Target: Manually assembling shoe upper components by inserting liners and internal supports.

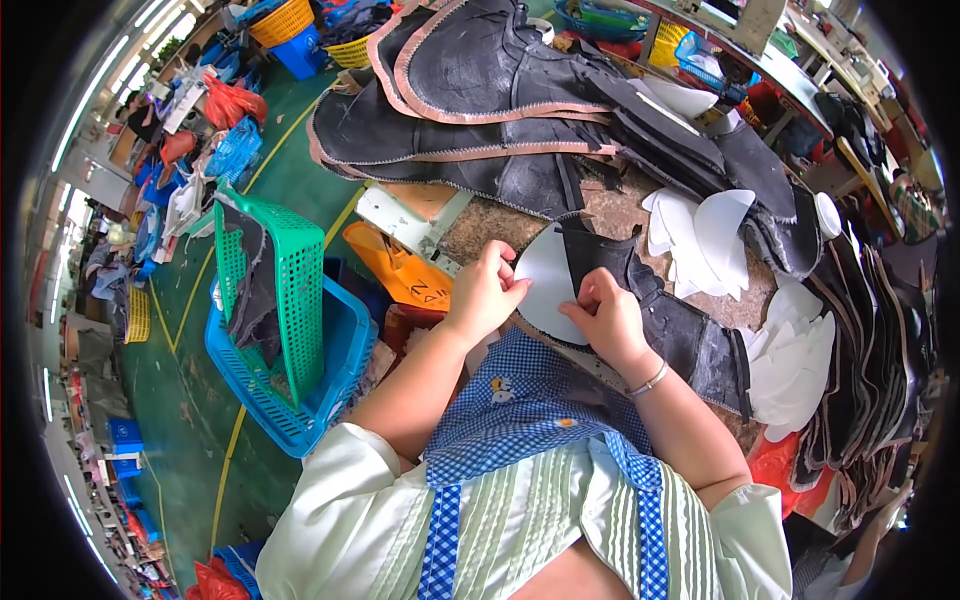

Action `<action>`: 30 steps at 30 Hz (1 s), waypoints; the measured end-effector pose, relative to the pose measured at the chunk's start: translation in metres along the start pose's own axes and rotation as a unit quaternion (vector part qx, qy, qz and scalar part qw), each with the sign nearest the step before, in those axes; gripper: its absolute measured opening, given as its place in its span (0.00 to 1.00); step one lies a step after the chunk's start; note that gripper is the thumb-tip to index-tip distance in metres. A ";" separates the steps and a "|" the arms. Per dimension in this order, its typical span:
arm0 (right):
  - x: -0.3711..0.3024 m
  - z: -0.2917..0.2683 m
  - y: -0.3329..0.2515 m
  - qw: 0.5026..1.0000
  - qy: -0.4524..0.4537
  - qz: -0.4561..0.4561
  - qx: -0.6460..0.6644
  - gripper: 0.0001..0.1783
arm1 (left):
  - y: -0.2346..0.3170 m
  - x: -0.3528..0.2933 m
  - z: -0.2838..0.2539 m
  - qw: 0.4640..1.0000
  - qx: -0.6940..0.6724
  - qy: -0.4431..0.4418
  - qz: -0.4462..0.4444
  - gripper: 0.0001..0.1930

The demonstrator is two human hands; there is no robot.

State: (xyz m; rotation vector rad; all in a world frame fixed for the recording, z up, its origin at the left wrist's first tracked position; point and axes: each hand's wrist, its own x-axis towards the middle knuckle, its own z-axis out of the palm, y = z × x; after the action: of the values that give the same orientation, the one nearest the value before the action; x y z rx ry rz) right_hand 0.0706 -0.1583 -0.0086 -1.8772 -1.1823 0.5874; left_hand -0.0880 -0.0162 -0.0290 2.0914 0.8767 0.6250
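Observation:
A white curved stiffener piece [548, 285] lies on a black boot upper [606, 255] at the near edge of the work table. My left hand [487, 292] pinches at the left rim of the layered pieces, thumb against the forefinger. At the lower right of the white piece, my right hand [608, 318] is closed, with its thumb pressed on the surface and the fingers curled. What lies under my fingertips is partly hidden. The boot upper's dark shaft stretches off to the right beyond my right wrist.
Black uppers [500, 75] with pinkish zigzag-stitched edges are piled at the far side. Loose white pieces [705, 240] and another white heap [795, 355] lie rightward, beside hanging dark uppers [870, 370]. Left, a green basket [305, 310] leans inside a blue basket [345, 385] on the floor.

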 end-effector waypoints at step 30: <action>-0.149 -0.251 0.095 0.857 0.256 0.147 -0.422 0.30 | 0.081 0.021 0.020 0.940 0.093 0.027 0.326 0.25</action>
State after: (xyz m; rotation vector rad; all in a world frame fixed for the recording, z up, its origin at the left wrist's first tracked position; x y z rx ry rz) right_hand 0.2365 -0.4108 0.0464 -2.7468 -0.8354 -0.3749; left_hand -0.0305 -0.0475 0.0265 2.5589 0.2491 0.9708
